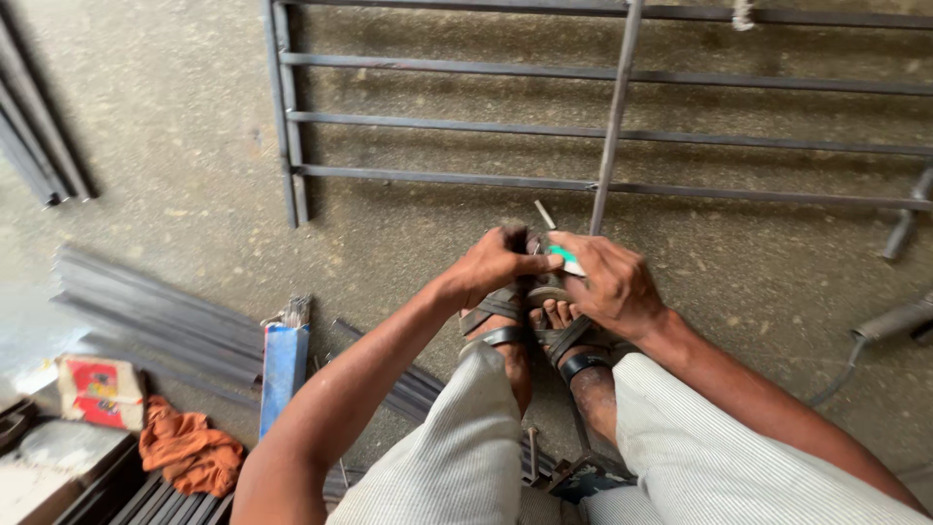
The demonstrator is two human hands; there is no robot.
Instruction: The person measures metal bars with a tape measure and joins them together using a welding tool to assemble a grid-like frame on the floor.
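My left hand [494, 264] and my right hand [610, 284] meet just above my sandalled feet [544, 326]. Both pinch a small green and white object [563, 258] between their fingertips. A short pale stick [544, 214] pokes up from between the hands; which hand holds it is hidden. A long thin steel rod [614, 107] lies across the metal grille [486, 122] on the floor, and its near end disappears behind my right hand. My knees in pale ribbed trousers fill the bottom of the view.
Flat steel bars [155, 311] lie at the left, with a blue packet of thin rods [283, 362], an orange rag [188, 449] and a red and cream box [99, 391] nearby. Dark bars [39, 146] lie at the upper left. A grey hose [889, 323] comes in from the right.
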